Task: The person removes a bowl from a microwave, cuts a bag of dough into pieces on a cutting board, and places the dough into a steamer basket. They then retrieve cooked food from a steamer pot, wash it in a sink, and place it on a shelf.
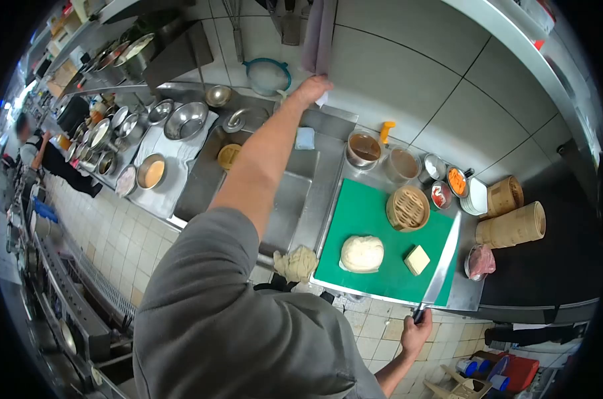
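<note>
My left hand point(313, 91) reaches up to the wall, closed at the lower end of a hanging mauve towel point(318, 46); a small white piece shows below the fingers. At the lower right, my right hand point(415, 332) grips the dark handle of a large kitchen knife point(441, 263). Its long blade lies along the right side of a green cutting board point(341, 213). A round ball of dough point(362, 254), a pale yellow block point(417, 260) and a small bamboo steamer point(407, 209) with pale strips sit on the board.
Left of the board is a steel sink point(288, 206) with a crumpled cloth point(296, 264) on its front edge. Bowls and containers line the wall behind the board. Raw meat point(481, 261) in a bowl and bamboo baskets point(510, 226) stand right. Another person point(35, 149) stands far left.
</note>
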